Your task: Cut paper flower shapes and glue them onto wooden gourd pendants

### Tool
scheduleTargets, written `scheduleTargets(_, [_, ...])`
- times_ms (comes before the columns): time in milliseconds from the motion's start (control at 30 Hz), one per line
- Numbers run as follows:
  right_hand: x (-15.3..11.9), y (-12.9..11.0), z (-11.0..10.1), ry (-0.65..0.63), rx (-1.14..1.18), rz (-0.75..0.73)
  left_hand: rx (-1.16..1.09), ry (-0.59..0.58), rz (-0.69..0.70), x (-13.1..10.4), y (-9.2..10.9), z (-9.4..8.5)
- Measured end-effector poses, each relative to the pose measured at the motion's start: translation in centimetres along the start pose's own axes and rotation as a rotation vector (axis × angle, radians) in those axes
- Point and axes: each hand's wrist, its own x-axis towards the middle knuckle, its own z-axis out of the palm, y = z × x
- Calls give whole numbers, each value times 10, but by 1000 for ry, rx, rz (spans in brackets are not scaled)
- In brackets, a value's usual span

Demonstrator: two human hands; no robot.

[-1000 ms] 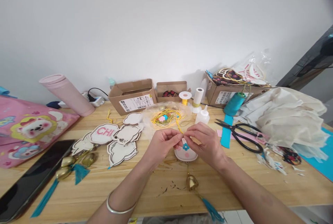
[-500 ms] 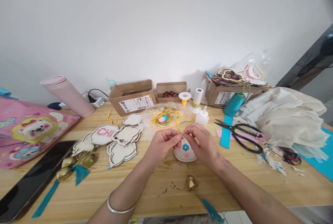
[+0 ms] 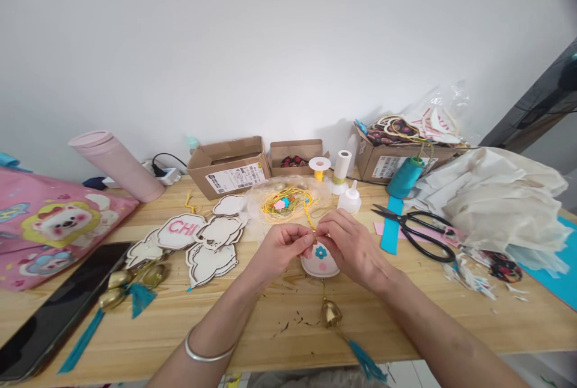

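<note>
Both hands meet at the middle of the table, fingertips pinched close together. My left hand [image 3: 288, 245] and my right hand [image 3: 345, 241] grip a yellow cord [image 3: 308, 212] at the top of a small white pendant; the exact pinch point is hidden by the fingers. The white pendant [image 3: 311, 266] carries a blue flower and pink spots, and my right hand partly covers it. Below it, a golden bell [image 3: 331, 314] hangs on a thread and lies on the wood, with a teal tassel [image 3: 366, 361] reaching over the front edge.
Behind the hands lies a clear bag [image 3: 283, 203] of yellow cords. Black scissors [image 3: 419, 229] and a teal thread spool [image 3: 406, 178] are on the right, near a glue bottle [image 3: 350, 197]. White cut-out plaques [image 3: 211, 262], bells [image 3: 112, 298] and a phone [image 3: 58, 310] lie left.
My fingertips have drawn slightly closer together at the top of the pendant. The pendant and bell sit almost where they were; the view has shifted a little.
</note>
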Motion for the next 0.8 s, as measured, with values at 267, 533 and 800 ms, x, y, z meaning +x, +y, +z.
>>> scheduleTargets(267, [-5, -2, 9, 35, 151, 209, 4, 5, 20, 0, -2, 1])
scheduleTargets(533, [-4, -2, 9, 119, 77, 244, 76, 151, 65, 2, -3, 5])
scheduleTargets(800, [-4, -4, 10, 106, -98, 156, 138, 141, 82, 1, -3, 6])
